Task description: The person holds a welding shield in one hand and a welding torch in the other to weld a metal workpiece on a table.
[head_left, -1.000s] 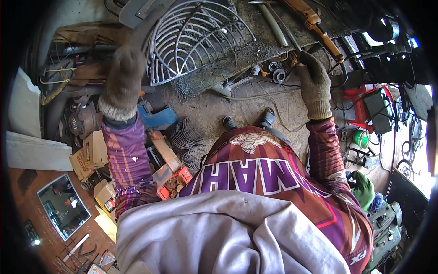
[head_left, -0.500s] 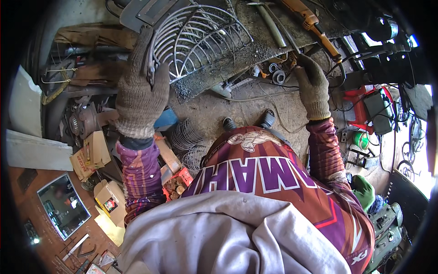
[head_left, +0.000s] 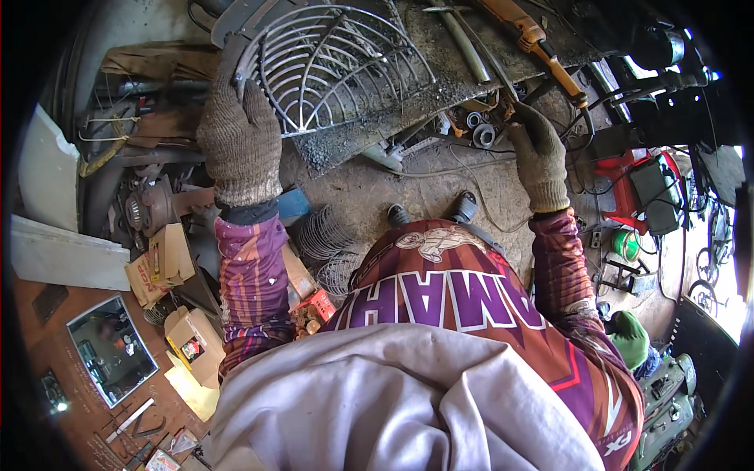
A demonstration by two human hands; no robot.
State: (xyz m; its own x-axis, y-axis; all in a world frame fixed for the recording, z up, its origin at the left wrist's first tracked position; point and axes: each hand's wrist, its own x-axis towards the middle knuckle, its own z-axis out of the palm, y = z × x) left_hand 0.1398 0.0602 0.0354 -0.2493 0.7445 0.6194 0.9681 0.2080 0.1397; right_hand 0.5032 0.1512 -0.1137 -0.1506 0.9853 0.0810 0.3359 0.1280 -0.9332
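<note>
A fan-shaped metal wire grille (head_left: 334,67), with curved bars crossed by ribs, rests on the dark worktable (head_left: 345,149). My left hand (head_left: 241,145), in a knitted work glove, is closed at the grille's left rim, with shiny metal between thumb and fingers. My right hand (head_left: 539,153), also gloved, is closed near the table's right edge around the lower end of a slim metal rod (head_left: 491,63). That rod slants up and left over the table; the gripped end is mostly hidden. Beside it lies a hammer with a tubular handle (head_left: 470,55).
An orange angle grinder (head_left: 534,35) lies at the table's far right. Metal rings (head_left: 484,136) sit below the table edge. Coiled wire (head_left: 323,231) and a red crate (head_left: 318,308) stand on the floor at left. A cable (head_left: 440,173) crosses the floor; a red-and-grey machine (head_left: 652,184) stands right.
My left hand has shifted slightly left, and the grille's left side has moved with it. My right hand and the rod have barely moved.
</note>
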